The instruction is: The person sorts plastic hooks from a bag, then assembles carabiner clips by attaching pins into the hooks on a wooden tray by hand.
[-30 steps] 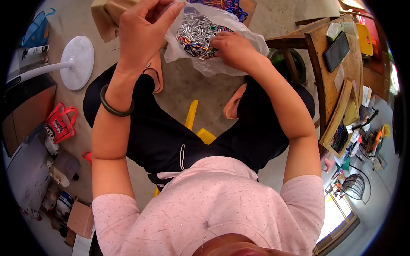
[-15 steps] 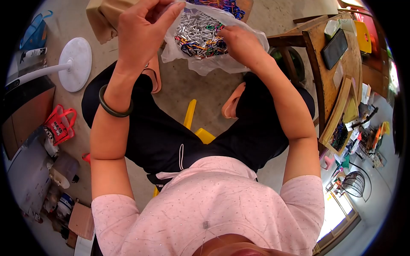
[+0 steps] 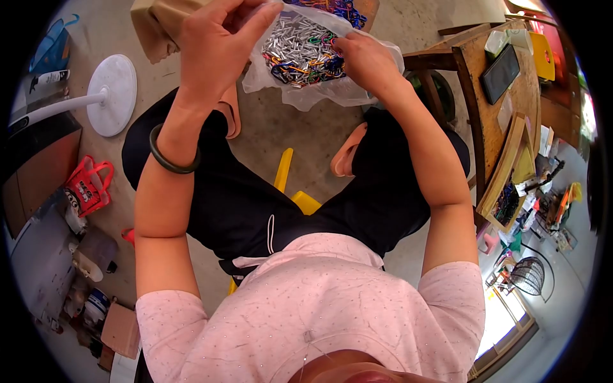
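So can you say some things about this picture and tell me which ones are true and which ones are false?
1. The plastic bag has lots of silver pieces in it. True.
2. The dark bangle is on the right arm. False: it is on the left arm.
3. The right hand is at the plastic bag. True.
4. The phone lies on the floor. False: it lies on the wooden table.
5. The shirt is pink with short sleeves. True.

Prob. a home rm: bare flr (image 3: 274,124), worn wooden tbl (image 3: 525,89) w/ phone (image 3: 500,74), red bag (image 3: 90,188).
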The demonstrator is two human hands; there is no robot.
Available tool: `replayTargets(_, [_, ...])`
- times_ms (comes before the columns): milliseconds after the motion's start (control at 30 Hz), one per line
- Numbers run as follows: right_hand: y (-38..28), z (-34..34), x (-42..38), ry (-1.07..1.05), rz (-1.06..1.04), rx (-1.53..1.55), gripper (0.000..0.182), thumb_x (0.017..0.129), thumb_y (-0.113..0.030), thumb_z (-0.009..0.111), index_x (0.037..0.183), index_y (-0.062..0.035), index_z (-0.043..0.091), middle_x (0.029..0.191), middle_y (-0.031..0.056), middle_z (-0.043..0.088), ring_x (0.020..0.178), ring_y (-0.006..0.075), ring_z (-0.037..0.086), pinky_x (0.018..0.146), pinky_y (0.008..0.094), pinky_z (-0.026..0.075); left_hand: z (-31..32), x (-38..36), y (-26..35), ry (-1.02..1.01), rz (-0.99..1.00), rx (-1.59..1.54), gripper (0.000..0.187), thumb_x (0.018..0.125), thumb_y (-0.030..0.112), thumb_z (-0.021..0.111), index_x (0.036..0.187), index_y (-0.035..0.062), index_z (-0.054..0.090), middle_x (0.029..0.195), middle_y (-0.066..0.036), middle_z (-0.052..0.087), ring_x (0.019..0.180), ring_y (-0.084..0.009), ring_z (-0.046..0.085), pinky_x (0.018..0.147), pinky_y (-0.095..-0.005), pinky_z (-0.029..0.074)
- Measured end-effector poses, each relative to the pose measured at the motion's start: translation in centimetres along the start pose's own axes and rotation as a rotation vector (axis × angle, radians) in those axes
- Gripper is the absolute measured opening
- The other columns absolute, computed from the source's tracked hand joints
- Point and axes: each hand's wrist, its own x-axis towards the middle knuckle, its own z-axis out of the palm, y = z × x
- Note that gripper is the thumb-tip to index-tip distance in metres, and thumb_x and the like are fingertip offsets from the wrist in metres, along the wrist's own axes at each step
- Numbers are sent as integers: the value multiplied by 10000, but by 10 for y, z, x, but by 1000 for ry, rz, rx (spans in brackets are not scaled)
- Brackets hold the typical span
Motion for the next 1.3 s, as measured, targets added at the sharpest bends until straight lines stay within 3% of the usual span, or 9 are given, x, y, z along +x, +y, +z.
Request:
replayTargets(167, [0, 11, -1, 12, -34, 17, 200, 843, -141, 670, 1041, -128, 702, 983, 79, 651, 989, 311, 642, 797, 446, 522, 0, 1, 0, -18, 28, 2, 164, 902, 128, 756, 1007, 5, 730, 822, 18, 702, 740, -37, 623, 675, -184, 492])
replayTargets(367, [-2, 20, 7, 62, -38, 120, 182, 829, -160, 719, 1008, -136, 702, 938, 65, 675, 916, 275, 669, 747, 400, 530, 3, 1, 0, -5, 13, 5, 163, 901, 133, 757, 1002, 8, 732, 814, 18, 703, 740, -33, 622, 673, -184, 492])
replayTargets(567, [4, 13, 15, 62, 71, 763, 216, 917, -234, 726, 1030, -53, 694, 863, 45, 716, 784, 131, 690, 700, 266, 526, 3, 2, -3, -2, 17, -3, 162, 903, 136, 757, 999, 8, 732, 806, 22, 698, 738, -29, 618, 674, -179, 486])
replayTargets(667, [-2, 0, 16, -86, 277, 1134, 266, 943, -252, 708, 1045, -7, 684, 870, 35, 704, 799, 100, 686, 719, 240, 539, 3, 2, 0, -9, 8, -3, 164, 904, 136, 756, 1002, 7, 730, 806, 22, 697, 738, -28, 617, 674, -177, 484])
replayTargets(867, [-5, -15, 13, -141, 295, 1446, 231, 964, -236, 681, 1053, -23, 683, 895, 42, 703, 811, 106, 690, 769, 239, 561, 4, 2, -3, -22, -7, -20, 164, 906, 133, 753, 1006, 6, 726, 811, 24, 697, 743, -26, 617, 676, -177, 483])
replayTargets(1300, [1, -10, 12, -125, 206, 1350, 226, 985, -229, 651, 1099, -39, 694, 891, 7, 695, 799, 77, 665, 760, 232, 545, 7, 1, 0, -14, 6, -14, 156, 906, 137, 751, 999, 15, 727, 805, 31, 697, 741, -20, 614, 669, -175, 475])
